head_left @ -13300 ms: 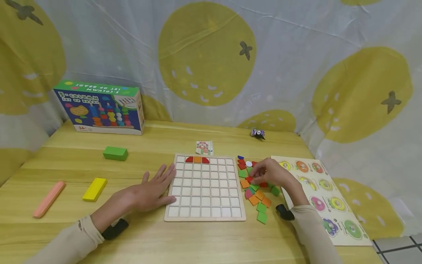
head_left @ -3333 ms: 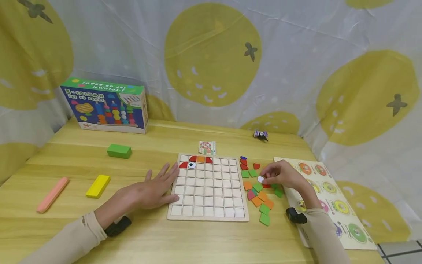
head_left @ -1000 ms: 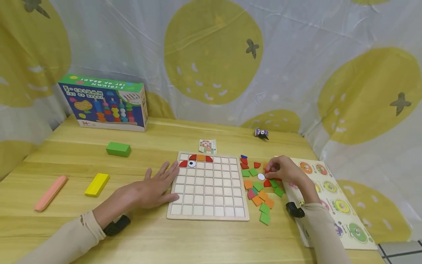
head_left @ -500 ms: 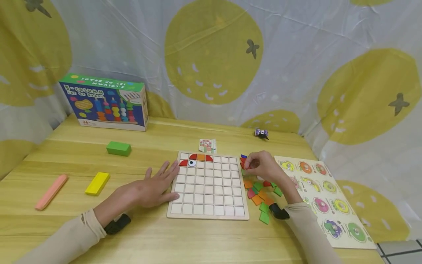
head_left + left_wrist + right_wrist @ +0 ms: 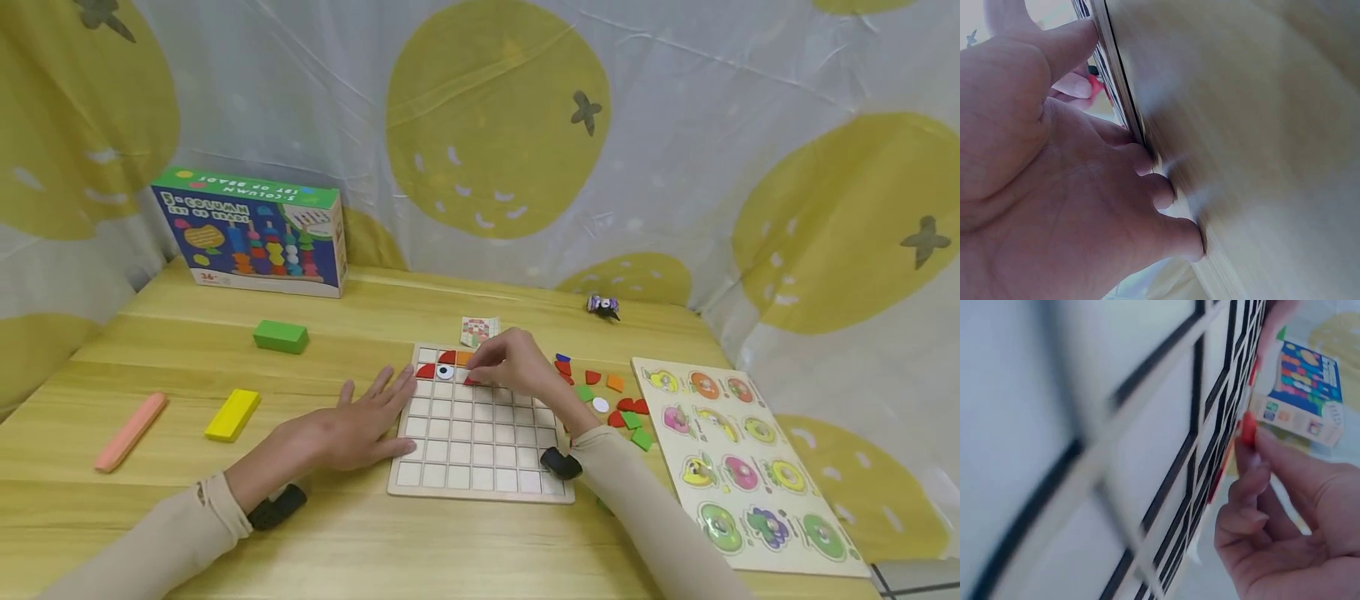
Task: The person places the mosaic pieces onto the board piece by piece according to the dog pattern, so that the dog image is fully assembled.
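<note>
While the left hand [image 5: 352, 429] lies flat with its fingers spread and straight, fingertips pressed against the left edge of the grid board [image 5: 480, 450], the right hand [image 5: 513, 367] reaches over the board's upper rows and pinches a small red piece [image 5: 471, 381] between thumb and forefinger, its lower edge at or just above a cell in the second row, beside the white eye piece [image 5: 446, 372]; whether it already touches the board cannot be told. The right wrist view confirms the pinch: a thin red tile [image 5: 1248, 429] is held edge-on at the fingertips. Judged from its look, the piece is a light, stiff painted tile, thin enough to slip from a loose pinch, so it is best taken by two opposite edges and set flat into its cell. The board appears rigid and light enough to slide on the table [image 5: 187, 350], which the bracing left hand counters. Red and orange pieces [image 5: 455, 357] already sit in the top row. Loose coloured pieces [image 5: 618, 408] lie just right of the board, between it and a fruit puzzle board [image 5: 757, 500]. Further off are a pattern card [image 5: 480, 330], a green block [image 5: 281, 336], a yellow block [image 5: 232, 414], a pink bar [image 5: 130, 431] and a toy box [image 5: 251, 233].
</note>
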Demonstrator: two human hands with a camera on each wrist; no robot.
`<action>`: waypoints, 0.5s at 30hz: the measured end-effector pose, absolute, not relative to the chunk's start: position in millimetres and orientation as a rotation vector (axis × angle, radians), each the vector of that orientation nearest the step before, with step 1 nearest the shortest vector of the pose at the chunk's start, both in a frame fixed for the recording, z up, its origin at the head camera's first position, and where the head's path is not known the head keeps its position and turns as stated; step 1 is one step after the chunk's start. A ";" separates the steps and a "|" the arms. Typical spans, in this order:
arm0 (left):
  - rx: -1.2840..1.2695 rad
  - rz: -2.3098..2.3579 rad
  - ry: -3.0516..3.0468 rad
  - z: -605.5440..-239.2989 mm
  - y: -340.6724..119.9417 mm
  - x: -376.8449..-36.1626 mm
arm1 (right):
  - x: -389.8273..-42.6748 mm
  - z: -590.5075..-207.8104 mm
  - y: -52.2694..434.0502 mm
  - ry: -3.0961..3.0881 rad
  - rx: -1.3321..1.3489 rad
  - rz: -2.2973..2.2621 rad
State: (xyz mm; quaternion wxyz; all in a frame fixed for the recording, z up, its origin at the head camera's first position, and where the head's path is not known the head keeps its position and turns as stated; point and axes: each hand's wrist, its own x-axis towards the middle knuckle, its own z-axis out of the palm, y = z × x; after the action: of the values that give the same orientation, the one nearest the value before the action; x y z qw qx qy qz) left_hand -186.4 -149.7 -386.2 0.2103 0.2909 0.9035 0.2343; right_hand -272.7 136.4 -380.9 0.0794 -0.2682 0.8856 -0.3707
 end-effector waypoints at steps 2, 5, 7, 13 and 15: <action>0.814 0.646 2.524 -396.3 -150.6 -191.4 | -274.0 -380.0 132.2 2.674 -0.727 -1.100; 0.809 0.617 2.540 -409.5 -152.5 -198.4 | -275.9 -379.3 128.9 2.693 -0.671 -1.090; 0.811 0.608 2.546 -414.9 -153.7 -201.0 | -277.2 -379.3 127.0 2.700 -0.662 -1.082; 0.806 0.624 2.540 -412.3 -155.1 -198.6 | -279.3 -381.2 121.8 2.672 -0.666 -1.068; 0.797 0.626 2.532 -410.1 -155.0 -197.4 | -279.8 -382.0 120.8 2.660 -0.660 -1.056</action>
State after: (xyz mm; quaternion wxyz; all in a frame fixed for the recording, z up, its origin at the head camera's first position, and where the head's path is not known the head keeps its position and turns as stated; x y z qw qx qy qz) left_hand -197.4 -155.0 -410.1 0.2054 0.2861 0.9086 0.2246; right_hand -279.8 120.8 -382.0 0.1019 -0.2235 0.9010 -0.3576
